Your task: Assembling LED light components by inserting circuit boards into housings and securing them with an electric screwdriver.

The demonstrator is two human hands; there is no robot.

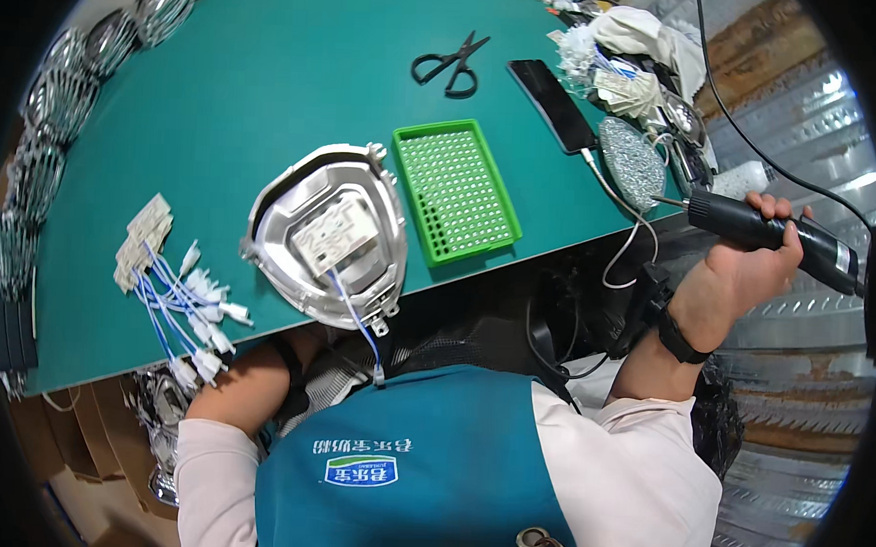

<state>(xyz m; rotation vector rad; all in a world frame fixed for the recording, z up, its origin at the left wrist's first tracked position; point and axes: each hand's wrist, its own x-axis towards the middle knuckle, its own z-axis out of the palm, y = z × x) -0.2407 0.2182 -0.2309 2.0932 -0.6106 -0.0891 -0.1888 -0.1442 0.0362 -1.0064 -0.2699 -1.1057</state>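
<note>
While one screwdriver (768,230) fills the right hand (742,274), one reflector (326,233) lies alone.

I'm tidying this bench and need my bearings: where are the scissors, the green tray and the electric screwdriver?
scissors (452,62): head view, at the pivot.
green tray (454,191): head view, on its perforated floor.
electric screwdriver (748,225): head view, on the black barrel ahead of the right hand.
</note>
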